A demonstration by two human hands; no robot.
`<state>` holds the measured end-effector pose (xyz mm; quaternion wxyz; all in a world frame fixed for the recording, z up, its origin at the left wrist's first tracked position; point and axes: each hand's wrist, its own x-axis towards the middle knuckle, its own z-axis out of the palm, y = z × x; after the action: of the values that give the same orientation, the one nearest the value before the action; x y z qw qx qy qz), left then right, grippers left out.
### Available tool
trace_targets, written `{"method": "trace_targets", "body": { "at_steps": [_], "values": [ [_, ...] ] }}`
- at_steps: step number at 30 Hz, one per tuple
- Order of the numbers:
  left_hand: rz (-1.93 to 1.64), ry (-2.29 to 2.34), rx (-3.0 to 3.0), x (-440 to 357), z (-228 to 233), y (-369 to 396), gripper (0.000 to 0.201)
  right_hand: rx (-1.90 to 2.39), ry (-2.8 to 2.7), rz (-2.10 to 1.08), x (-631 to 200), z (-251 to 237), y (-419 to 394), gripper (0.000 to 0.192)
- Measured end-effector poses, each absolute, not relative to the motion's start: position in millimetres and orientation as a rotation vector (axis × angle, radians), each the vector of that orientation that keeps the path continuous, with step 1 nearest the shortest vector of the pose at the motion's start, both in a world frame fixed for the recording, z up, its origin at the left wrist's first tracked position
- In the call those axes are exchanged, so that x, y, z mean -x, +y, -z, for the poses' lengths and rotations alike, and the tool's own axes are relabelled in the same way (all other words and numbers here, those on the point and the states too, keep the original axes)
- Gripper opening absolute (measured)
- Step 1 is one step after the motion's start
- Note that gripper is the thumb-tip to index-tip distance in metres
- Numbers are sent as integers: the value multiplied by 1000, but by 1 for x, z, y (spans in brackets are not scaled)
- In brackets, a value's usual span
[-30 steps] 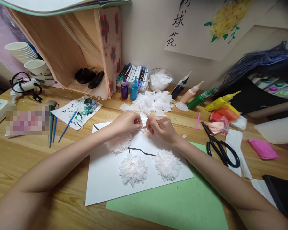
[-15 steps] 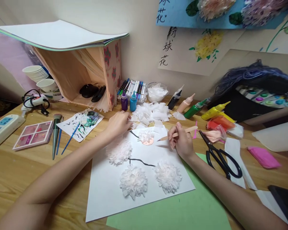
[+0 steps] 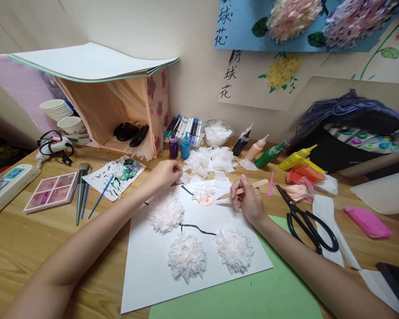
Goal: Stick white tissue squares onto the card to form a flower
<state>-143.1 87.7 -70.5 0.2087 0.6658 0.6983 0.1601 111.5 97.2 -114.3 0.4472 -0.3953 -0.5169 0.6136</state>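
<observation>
My left hand (image 3: pixel 166 173) is pinched closed beside the pile of white tissue paper squares (image 3: pixel 211 159); whatever sits between its fingertips is too small to make out. A pointed wooden craft stick (image 3: pixel 248 189) rests in the closed fingers of my right hand (image 3: pixel 248 199), its tip aimed left. Just left of that tip, a small half-covered tissue flower (image 3: pixel 203 193) shows a peach-coloured patch on the white sheet (image 3: pixel 146 283). Three fuller white tissue flowers stand out on the same sheet: one at left (image 3: pixel 166 212), two lower down (image 3: pixel 187 257), (image 3: pixel 235 250). Black lines run between them.
Paint bottles, including a green one (image 3: pixel 269 154), stand behind the sheet near a glass bowl (image 3: pixel 218 133). Black scissors (image 3: pixel 306 221) lie at right by a pink packet (image 3: pixel 369 222). At left are a paint-smeared paper (image 3: pixel 116 175), brushes and a power strip (image 3: pixel 13 190).
The view has tilted up a little, so everything sits lower in the picture. My left hand has drawn back slightly from the tissue squares. My right hand still holds the stick near the small flower.
</observation>
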Motion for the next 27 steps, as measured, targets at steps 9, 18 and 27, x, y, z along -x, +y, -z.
{"method": "trace_targets", "body": {
  "at_steps": [9,18,27],
  "values": [
    [-948,1916,-1722,151,69,98,15,961,-1340,-1511,-111,116,96,55],
    [-1038,1488,-1700,126,69,79,18,853,-1401,-1338,-106,112,95,29],
    [-889,1837,-1742,147,82,86,28,833,-1520,-1347,-104,113,96,29]
  ]
}}
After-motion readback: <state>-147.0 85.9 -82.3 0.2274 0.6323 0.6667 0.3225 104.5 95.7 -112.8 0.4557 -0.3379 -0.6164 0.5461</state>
